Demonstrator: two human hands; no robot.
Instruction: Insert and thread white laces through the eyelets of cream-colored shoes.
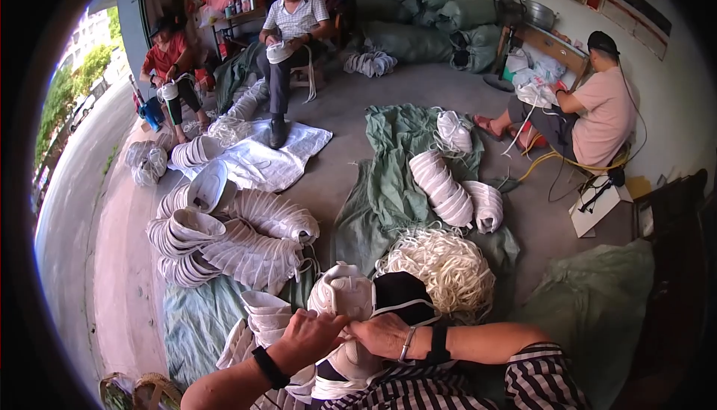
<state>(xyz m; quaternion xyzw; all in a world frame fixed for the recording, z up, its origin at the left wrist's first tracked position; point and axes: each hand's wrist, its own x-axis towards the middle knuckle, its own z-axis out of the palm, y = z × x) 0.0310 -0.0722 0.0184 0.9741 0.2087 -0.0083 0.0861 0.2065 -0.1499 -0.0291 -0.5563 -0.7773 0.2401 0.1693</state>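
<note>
A white shoe upper (342, 290) sits in front of me at lap height, its rounded, perforated end facing away. My left hand (305, 337) is closed at its near left edge, fingers bent in a pinch. Close beside it, my right hand (382, 334) pinches the upper's near right edge; the fingertips of both hands nearly meet. Any lace between the fingers is too small to make out. A black piece with white edging (405, 298) lies just beyond my right hand. Under my wrists, another white upper (355, 359) rests on my striped clothing.
A heap of white laces (441, 272) lies just ahead. Nested stacks of white uppers (254, 249) spread at left, with more rolls (441, 186) on green sheeting (388, 163). Three seated people work farther off, two at back left, one at right. Green sacks (407, 40) line the back wall.
</note>
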